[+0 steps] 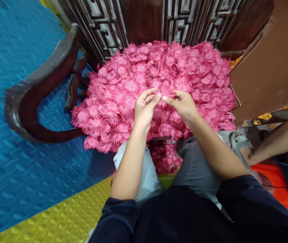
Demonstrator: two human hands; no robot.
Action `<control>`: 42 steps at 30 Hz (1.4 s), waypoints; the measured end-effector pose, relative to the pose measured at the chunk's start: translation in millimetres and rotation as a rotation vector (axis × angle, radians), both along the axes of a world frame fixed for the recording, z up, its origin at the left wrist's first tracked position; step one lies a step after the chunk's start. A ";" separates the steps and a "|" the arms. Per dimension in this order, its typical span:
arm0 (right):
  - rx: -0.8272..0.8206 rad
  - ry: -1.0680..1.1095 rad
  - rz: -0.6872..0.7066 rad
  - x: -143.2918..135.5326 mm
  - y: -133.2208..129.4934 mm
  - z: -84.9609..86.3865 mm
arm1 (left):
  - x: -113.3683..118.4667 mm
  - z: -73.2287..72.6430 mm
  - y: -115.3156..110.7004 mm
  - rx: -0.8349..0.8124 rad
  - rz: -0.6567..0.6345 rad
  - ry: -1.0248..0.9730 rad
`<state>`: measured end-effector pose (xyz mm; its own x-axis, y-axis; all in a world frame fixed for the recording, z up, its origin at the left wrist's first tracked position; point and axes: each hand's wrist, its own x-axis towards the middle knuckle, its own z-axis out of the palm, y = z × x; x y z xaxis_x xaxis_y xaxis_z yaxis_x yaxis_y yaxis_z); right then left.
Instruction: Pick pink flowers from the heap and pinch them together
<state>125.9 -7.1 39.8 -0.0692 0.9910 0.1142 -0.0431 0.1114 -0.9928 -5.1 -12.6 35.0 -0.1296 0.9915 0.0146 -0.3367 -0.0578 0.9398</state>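
A large heap of pink artificial flowers [131, 86] spreads out in front of me. Above its near middle part, my left hand [146, 104] pinches the left side of a pink flower [164, 92] between thumb and fingers. The same flower's right side is pinched by my right hand [183, 104], with the thumb on top near the centre. Both hands are close together, with the flower's petals fanned out between them. The fingertips partly hide the flower's edges.
A curved dark wooden armrest [30, 91] stands at the left over blue matting [4, 162]. Carved wooden panels [144, 20] rise behind the heap. Brown cardboard [270, 64] leans at the right, near another person's sandalled foot [242, 148]. More pink flowers [169, 157] lie between my knees.
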 end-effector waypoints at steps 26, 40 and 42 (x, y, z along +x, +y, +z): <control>-0.005 -0.026 -0.062 5.7 1.5 -4.3 | -33.3 -4.8 7.3 0.164 0.801 0.474; 0.104 -0.086 -0.108 11.7 4.7 -4.1 | -16.4 2.5 -5.9 0.167 0.621 0.642; 0.101 -0.084 -0.108 12.3 5.5 -3.5 | -19.3 2.4 -3.8 0.207 0.542 0.551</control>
<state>138.2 -1.7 36.3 0.0233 0.9770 0.2117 0.0574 0.2101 -0.9760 -24.3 -16.3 37.4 -0.5133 0.7627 0.3934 0.2982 -0.2713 0.9151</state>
